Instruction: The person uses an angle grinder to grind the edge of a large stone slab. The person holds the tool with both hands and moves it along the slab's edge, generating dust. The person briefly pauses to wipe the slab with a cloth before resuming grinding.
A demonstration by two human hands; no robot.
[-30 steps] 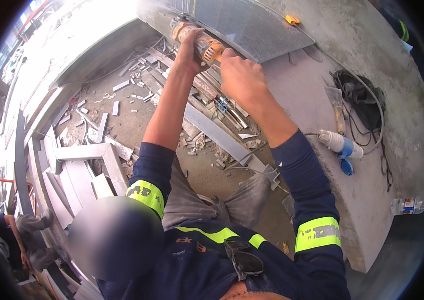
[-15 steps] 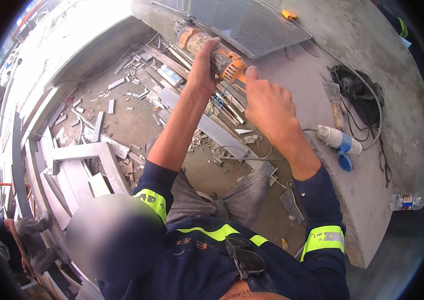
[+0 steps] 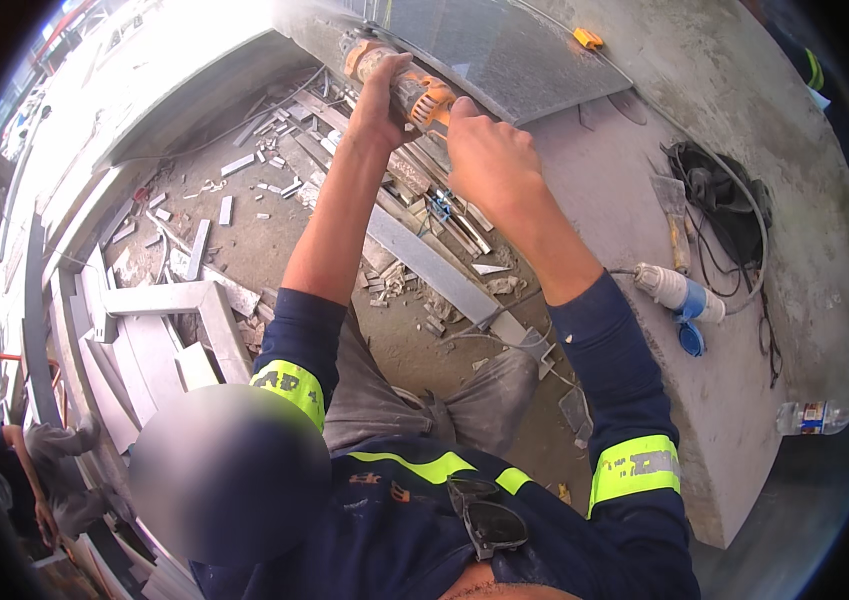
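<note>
An orange and grey angle grinder (image 3: 410, 94) is held out in front of me by both hands. My left hand (image 3: 378, 104) wraps round its dusty body, close behind the head. My right hand (image 3: 489, 152) is closed on the orange rear handle, thumb along the top. The grinder's head lies at the near left edge of a dark grey stone slab (image 3: 529, 65). A pale spray of dust streams away at the top of the view. The disc itself is not clearly visible, so whether it touches the slab I cannot tell.
To the right, a concrete ledge (image 3: 609, 165) bears a scraper (image 3: 675, 215), a black bag (image 3: 719, 195) and a joined white and blue power plug (image 3: 679, 293). A plastic bottle (image 3: 814, 418) lies beyond. Offcuts and metal strips (image 3: 444, 265) litter the floor. Another person (image 3: 59, 470) is at lower left.
Both hands have moved a little up and left in the view with the grinder. A spray of dust now shows at its head, where none was plain before.
</note>
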